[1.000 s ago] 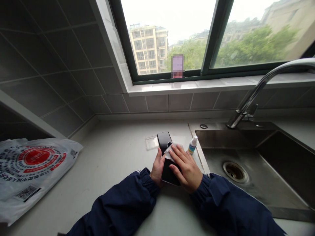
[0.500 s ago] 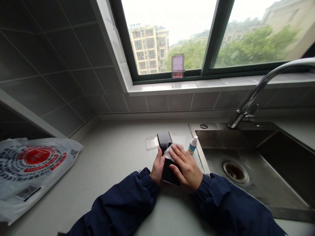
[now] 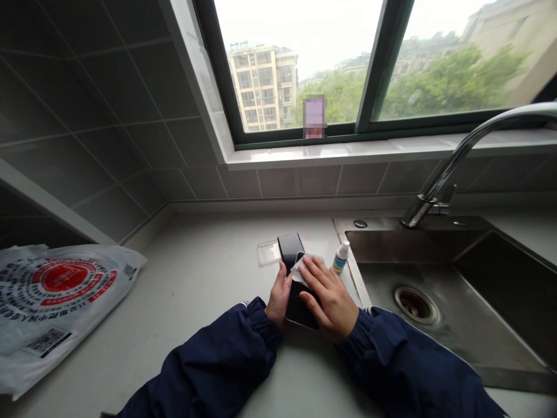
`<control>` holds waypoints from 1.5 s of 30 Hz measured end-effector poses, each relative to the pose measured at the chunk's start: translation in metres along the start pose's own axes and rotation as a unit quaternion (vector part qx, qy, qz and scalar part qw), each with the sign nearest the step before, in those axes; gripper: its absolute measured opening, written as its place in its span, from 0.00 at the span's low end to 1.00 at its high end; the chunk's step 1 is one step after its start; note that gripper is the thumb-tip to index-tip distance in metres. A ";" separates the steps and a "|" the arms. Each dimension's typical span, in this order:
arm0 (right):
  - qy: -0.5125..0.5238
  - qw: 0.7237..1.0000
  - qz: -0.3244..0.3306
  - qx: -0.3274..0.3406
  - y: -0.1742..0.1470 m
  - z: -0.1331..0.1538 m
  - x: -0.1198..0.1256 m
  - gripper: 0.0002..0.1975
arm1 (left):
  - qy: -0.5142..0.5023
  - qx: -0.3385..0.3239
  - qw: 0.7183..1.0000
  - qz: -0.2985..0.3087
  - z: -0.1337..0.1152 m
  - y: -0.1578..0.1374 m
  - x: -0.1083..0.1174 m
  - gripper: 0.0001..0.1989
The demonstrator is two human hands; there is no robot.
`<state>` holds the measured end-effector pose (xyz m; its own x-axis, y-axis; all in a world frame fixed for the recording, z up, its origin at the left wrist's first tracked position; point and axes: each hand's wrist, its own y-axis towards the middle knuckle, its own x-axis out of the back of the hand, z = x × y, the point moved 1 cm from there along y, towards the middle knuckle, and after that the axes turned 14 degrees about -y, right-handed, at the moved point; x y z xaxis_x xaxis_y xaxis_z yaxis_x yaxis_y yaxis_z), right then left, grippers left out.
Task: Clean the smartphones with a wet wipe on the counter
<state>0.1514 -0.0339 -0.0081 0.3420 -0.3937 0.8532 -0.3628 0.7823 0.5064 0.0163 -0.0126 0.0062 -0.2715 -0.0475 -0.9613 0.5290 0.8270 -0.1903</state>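
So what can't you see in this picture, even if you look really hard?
In the head view:
Most fingers of the left hand: hidden behind the phone.
Part of the white wipe: covered by the right hand.
Small words on the little bottle: too tiny to read.
The tap's tip: cut off by the right edge.
Part of the plastic bag: cut off by the left edge.
The window patch: blurred into squares.

White wipe (image 3: 297, 274) on black phone (image 3: 299, 305)
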 end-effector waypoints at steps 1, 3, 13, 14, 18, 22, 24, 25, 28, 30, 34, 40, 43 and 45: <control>0.001 1.000 -0.002 0.000 0.000 0.000 0.000 0.26 | 0.001 0.000 1.000 0.000 0.000 0.000 0.000 0.35; 0.003 1.000 -0.006 0.000 0.000 0.000 0.000 0.26 | 0.004 0.001 1.000 0.003 0.000 0.000 0.000 0.35; -0.005 1.000 0.009 0.000 0.001 0.000 0.000 0.25 | 0.008 0.000 1.000 0.017 -0.001 0.002 0.006 0.36; -0.006 1.000 0.010 0.003 0.001 0.000 0.001 0.26 | 0.006 0.001 1.000 0.018 -0.001 0.002 0.006 0.36; 0.001 0.998 0.032 0.062 0.001 0.002 0.005 0.27 | -0.011 0.023 1.000 0.005 -0.002 0.001 0.009 0.39; 0.033 0.989 0.037 0.136 0.001 0.009 0.014 0.26 | -0.015 0.056 0.998 -0.019 -0.006 -0.001 0.010 0.44; 0.054 0.985 0.024 0.159 0.000 0.013 0.017 0.24 | -0.004 0.064 0.998 -0.024 -0.008 -0.002 0.010 0.47; 0.064 0.984 0.018 0.166 0.000 0.014 0.019 0.23 | 0.002 0.068 0.997 -0.027 -0.010 -0.002 0.010 0.48; 0.091 0.982 -0.003 0.168 0.000 0.017 0.021 0.19 | 0.017 0.069 0.997 -0.034 -0.012 -0.002 0.010 0.50; 0.106 0.981 -0.019 0.161 0.000 0.018 0.022 0.16 | 0.014 0.065 0.997 -0.031 -0.011 -0.002 0.009 0.50; 0.132 0.979 -0.061 0.144 0.000 0.018 0.022 0.13 | -0.010 0.057 0.998 -0.008 -0.009 -0.004 0.002 0.47; 0.137 0.980 -0.068 0.131 0.000 0.018 0.019 0.12 | -0.013 0.059 0.998 -0.032 -0.009 -0.004 0.000 0.46; 0.117 0.983 -0.057 0.131 0.000 0.016 0.016 0.14 | -0.024 0.050 0.998 -0.038 -0.010 -0.002 0.003 0.45; 0.097 0.985 -0.046 0.134 0.000 0.015 0.014 0.17 | -0.032 0.050 0.997 -0.042 -0.010 -0.002 0.005 0.44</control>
<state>0.1433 -0.0469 0.0056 0.5337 -0.3377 0.7753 -0.5294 0.5815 0.6177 0.0056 -0.0086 0.0039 -0.2681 -0.1535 -0.9511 0.5851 0.7584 -0.2873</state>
